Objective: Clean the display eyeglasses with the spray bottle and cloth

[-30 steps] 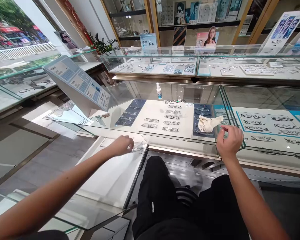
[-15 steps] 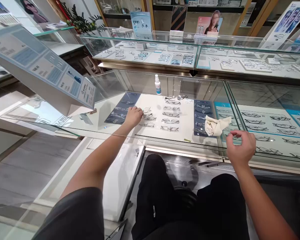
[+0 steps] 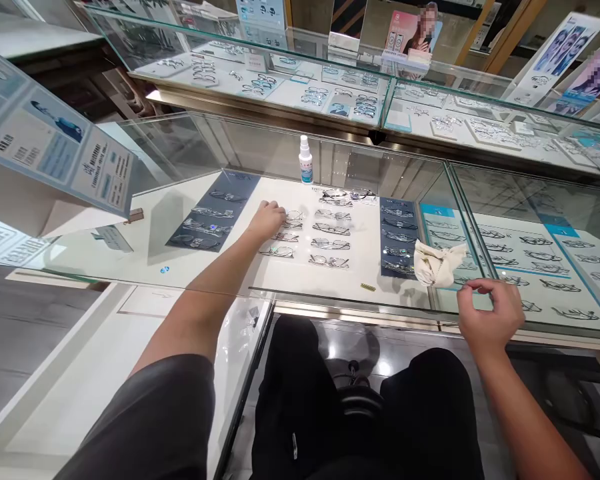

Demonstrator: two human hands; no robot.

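Observation:
My left hand (image 3: 269,219) reaches over the display case, its fingers curled at the left end of a pair of eyeglasses (image 3: 295,215). Below that pair, more eyeglasses (image 3: 277,252) lie in a column, and a second column of eyeglasses (image 3: 329,262) runs beside it. Near the front edge on the right, my right hand (image 3: 491,313) has thumb and index finger pinched into a ring; anything between the tips is too small to make out. A crumpled cream cloth (image 3: 437,264) lies on the glass just left of it. The white spray bottle (image 3: 305,160) stands upright behind the columns.
Dark blue trays (image 3: 239,183) with eyeglasses flank the columns. A tilted sign board (image 3: 65,137) stands at the left, with a small card (image 3: 113,238) close by. An open white drawer (image 3: 95,373) extends at lower left. Another glass case (image 3: 280,90) spans the back.
The camera view has shifted, so the sign board sits farther left. The eyeglasses at my left hand looked tilted before and now line up with the column. My right hand keeps its pinch beside the cloth.

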